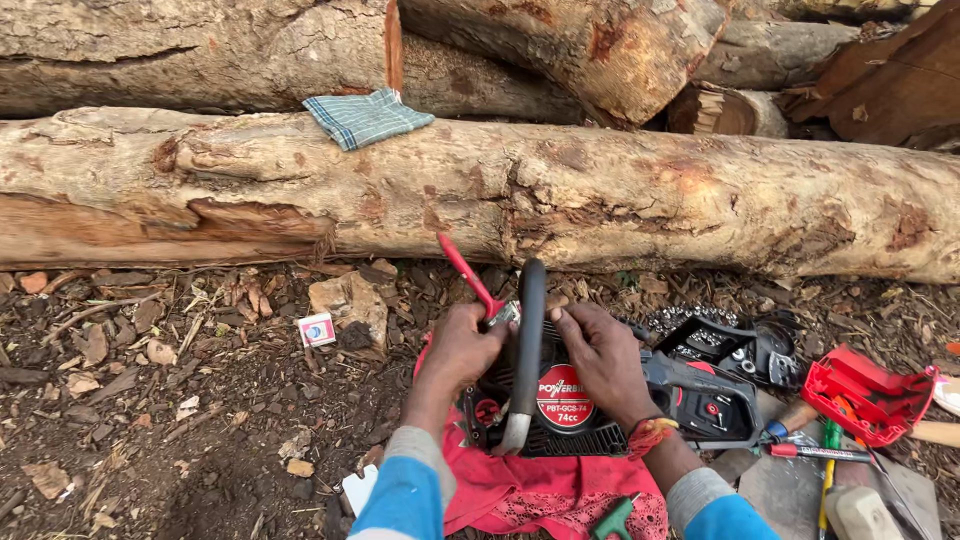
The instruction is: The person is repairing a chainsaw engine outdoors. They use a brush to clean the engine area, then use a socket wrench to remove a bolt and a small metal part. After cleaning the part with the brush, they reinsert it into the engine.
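item 1: chainsaw body (pixel 560 405), black with a round red label, lying on a red cloth (pixel 545 495) on bark-strewn ground, directly under both hands. its curved black and grey front handle (pixel 527 350) rises between the 2 hands.

item 2: left hand (pixel 462 345), at the left side of the saw body, fingers closed around a red-handled tool (pixel 468 272) whose metal end meets the top of the saw; the handle slants up and to the left, away from the hand.

item 3: right hand (pixel 603 355), just right of the front handle, palm down and resting on the saw body, fingertips bent onto its upper edge. it presses rather than grips; whether anything small is pinched cannot be told.

item 4: black side cover (pixel 735 345) with saw chain (pixel 680 320), on the ground right of the right hand.

item 5: red plastic cover (pixel 865 392), further right, beside a green-handled screwdriver (pixel 828 470).

item 6: large log (pixel 480 190) lying across the view behind the saw, with a folded checked cloth (pixel 365 117) on top.

item 7: small red and white box (pixel 317 329), on the ground well left of the left hand.
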A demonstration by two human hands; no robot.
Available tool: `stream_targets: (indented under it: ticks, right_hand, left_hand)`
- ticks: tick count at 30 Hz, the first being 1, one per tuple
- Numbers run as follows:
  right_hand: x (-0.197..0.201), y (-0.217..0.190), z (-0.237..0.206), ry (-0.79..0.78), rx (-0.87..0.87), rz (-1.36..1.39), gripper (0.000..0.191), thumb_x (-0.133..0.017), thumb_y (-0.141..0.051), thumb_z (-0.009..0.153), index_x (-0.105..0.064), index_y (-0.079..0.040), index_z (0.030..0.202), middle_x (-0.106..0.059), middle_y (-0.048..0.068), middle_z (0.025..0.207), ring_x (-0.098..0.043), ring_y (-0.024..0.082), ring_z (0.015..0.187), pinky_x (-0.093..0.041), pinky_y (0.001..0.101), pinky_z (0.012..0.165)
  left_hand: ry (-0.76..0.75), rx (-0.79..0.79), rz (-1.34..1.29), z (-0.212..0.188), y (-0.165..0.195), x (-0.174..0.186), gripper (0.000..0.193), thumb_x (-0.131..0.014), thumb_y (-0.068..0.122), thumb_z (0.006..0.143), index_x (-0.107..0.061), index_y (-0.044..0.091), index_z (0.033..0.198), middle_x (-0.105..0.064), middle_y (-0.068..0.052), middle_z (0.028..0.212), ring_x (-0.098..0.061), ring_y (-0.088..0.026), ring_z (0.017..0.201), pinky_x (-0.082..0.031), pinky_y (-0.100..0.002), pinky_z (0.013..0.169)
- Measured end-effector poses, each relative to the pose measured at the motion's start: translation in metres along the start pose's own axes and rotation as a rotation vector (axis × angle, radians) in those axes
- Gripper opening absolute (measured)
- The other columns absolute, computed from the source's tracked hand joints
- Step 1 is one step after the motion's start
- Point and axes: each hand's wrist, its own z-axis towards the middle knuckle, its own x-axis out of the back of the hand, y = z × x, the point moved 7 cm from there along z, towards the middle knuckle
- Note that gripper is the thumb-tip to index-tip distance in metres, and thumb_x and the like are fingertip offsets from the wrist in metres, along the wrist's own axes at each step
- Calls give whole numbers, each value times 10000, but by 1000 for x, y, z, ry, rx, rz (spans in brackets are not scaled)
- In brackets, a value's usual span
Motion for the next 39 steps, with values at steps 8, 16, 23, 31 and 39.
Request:
stream_targets:
  ticks: [8,16,23,31,39]
  right_hand:
    - [13,-2,-4,20,78,160,309,-568,-307,1032,-663,-13,1026,-623,113,801,-578,222,682,-491,335,655]
    - [15,3,-9,29,127,147,317,-577,-299,1030,-649,5,975,-580,119,781,-571,222,676,-491,339,665]
    - [17,-1,-14,68,105,83,334,-579,-300,1035,-647,13,942,-585,114,777,-591,240,666,-483,359,645]
    - [16,-16,-17,80,132,52,318,-577,-298,1023,-668,-2,952,-605,115,784,-614,266,646,-488,373,625]
    - [10,-10,-9,67,122,-16,330,-564,-306,1037,-667,-5,946,-609,122,792,-615,283,651,-486,389,628]
  left_hand:
    - [-318,155,-245,-41,0,8,249,-778,166,855,-793,50,1076,-741,-45,792,-638,-166,662,-547,-354,632]
    - [405,-278,172,-22,53,8,289,-764,160,844,-729,96,1124,-737,-164,993,-705,-393,940,-547,-525,816]
    - [147,-127,336,-17,45,6,267,-766,226,882,-727,88,1107,-732,-201,960,-702,-401,960,-540,-530,841]
    - [-252,3,138,-58,35,35,324,-796,246,815,-749,80,1089,-778,-137,895,-778,-315,848,-600,-456,805]
    - [405,-28,155,-39,34,44,253,-720,174,894,-736,139,1144,-736,-164,969,-704,-390,943,-547,-523,833]
